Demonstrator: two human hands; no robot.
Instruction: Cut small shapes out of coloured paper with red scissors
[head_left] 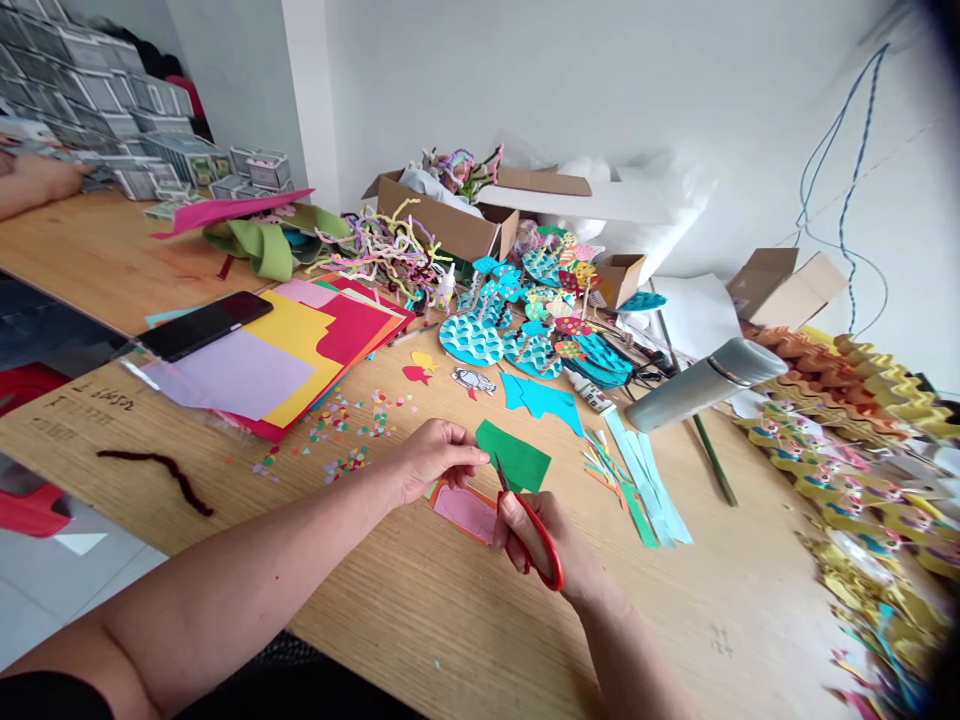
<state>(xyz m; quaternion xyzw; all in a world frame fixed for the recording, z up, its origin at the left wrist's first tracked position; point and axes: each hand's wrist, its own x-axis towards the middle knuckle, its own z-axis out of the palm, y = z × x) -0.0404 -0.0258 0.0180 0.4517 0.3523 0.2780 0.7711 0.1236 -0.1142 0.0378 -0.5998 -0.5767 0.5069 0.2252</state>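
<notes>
A green paper piece (521,458) is pinched at its left edge by my left hand (442,460). Red-handled scissors (551,555) sit in my right hand (551,545), fingers wrapped round the handles, and their blades meet the green paper near my left fingertips. Below the hands lies a pink paper piece (465,512) with a drawn outline, on an orange one. Just beyond are blue paper scraps (541,398), a small red fish cutout (416,374) and a yellow one (424,359).
Coloured sheets (232,370) with a black phone (206,325) lie at left, near scattered confetti (367,420). Blue fish crafts (472,338) stand at the back. To the right are paper strips (649,480), a grey flask (705,385) and yellow crafts (832,470). Another person's hand (45,180) is far left.
</notes>
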